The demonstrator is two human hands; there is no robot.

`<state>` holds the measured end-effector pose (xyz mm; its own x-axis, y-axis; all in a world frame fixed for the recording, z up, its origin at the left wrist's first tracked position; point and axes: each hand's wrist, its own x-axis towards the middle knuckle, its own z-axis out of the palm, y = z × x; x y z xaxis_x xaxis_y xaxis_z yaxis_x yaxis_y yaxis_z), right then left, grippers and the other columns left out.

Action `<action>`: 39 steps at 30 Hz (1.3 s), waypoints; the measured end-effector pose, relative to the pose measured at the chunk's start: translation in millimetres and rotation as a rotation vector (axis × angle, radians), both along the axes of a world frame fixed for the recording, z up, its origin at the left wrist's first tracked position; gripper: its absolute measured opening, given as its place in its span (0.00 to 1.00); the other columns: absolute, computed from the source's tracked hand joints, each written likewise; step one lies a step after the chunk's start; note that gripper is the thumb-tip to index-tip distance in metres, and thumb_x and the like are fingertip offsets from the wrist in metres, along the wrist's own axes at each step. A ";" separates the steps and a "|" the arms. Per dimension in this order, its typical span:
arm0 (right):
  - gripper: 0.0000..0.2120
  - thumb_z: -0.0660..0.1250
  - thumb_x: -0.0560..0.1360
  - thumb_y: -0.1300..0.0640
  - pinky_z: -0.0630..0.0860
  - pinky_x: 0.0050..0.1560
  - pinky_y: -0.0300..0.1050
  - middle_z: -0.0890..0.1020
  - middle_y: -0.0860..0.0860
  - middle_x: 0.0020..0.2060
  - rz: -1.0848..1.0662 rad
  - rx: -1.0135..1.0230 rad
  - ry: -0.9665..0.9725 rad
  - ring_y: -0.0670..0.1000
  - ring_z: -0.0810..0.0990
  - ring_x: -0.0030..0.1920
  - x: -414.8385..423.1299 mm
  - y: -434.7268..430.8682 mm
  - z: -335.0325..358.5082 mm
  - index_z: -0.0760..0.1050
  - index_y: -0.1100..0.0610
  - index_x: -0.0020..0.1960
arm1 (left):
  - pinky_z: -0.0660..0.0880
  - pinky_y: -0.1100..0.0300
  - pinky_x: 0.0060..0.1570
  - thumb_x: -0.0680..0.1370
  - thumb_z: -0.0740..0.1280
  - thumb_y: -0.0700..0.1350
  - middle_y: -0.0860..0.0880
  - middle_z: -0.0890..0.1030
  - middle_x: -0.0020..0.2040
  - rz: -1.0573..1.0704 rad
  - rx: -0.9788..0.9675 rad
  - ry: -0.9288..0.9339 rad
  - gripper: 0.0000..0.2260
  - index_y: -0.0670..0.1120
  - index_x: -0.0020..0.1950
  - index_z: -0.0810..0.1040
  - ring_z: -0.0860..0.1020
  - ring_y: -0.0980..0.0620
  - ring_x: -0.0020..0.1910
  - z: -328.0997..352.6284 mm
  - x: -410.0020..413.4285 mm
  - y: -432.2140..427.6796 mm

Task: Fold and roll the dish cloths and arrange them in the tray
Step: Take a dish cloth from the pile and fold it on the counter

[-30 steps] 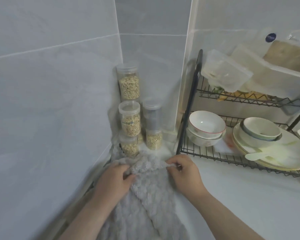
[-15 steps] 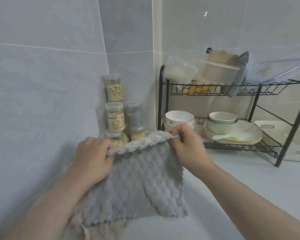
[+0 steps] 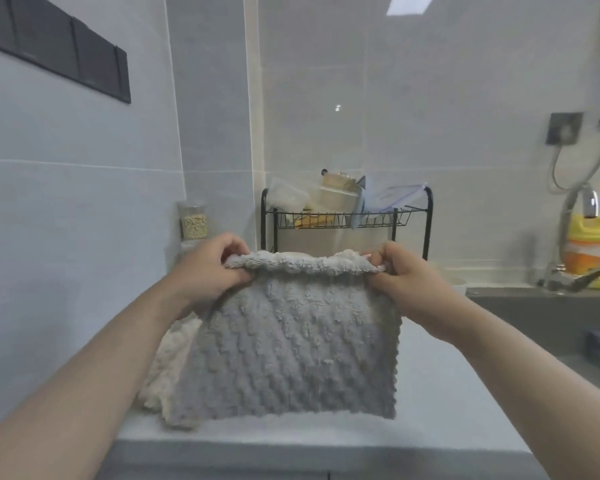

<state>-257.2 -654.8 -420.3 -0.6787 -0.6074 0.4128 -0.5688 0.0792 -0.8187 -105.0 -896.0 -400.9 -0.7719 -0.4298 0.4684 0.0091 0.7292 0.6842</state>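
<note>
The left hand (image 3: 208,271) and the right hand (image 3: 406,282) each pinch an upper corner of the grey dish cloth (image 3: 291,348), fingers curled over the hem, so both grips are closed on the cloth. It hangs straight down between the two grips as a fairly flat sheet. The top hem is stretched from one grip to the other and sags a little in the middle. Its bottom edge ends low beneath the grips, at or just above the desk (image 3: 447,410) (I cannot tell whether it touches). A cream cloth (image 3: 168,368) shows below the left grip, partly behind the grey one, and whether it is caught in that pinch is unclear. Beyond the grips stands a dish rack (image 3: 347,216). No tray is plainly in view.

The step in hand looks like squaring the cloth before its first fold. To do it well, hold both grips level with the hem taut and make sure the grey sheet hangs free of the cream one. Then lower it so the bottom edge lands first and the cloth spreads flat with its corners matched.
</note>
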 end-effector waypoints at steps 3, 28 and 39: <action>0.06 0.61 0.75 0.62 0.63 0.28 0.43 0.74 0.59 0.39 -0.086 0.092 -0.072 0.52 0.70 0.35 -21.4 25.6 -17.8 0.69 0.53 0.42 | 0.72 0.58 0.48 0.74 0.72 0.41 0.54 0.80 0.46 -0.023 -0.115 -0.145 0.07 0.52 0.47 0.79 0.77 0.54 0.47 -10.2 -45.2 16.3; 0.40 0.42 0.74 0.29 0.43 0.77 0.53 0.45 0.55 0.78 -0.172 1.060 0.378 0.54 0.42 0.78 -57.8 5.9 -158.4 0.44 0.50 0.78 | 0.37 0.47 0.75 0.70 0.46 0.76 0.46 0.36 0.78 0.009 -0.459 -0.920 0.46 0.50 0.78 0.37 0.35 0.48 0.77 -180.3 -88.6 63.7; 0.54 0.34 0.59 0.21 0.41 0.76 0.48 0.45 0.51 0.78 -0.043 1.048 0.406 0.50 0.42 0.78 -90.3 2.1 -153.9 0.43 0.48 0.78 | 0.39 0.43 0.74 0.65 0.47 0.80 0.43 0.39 0.79 0.101 -0.391 -0.928 0.53 0.48 0.78 0.39 0.38 0.45 0.77 -179.5 -105.0 70.8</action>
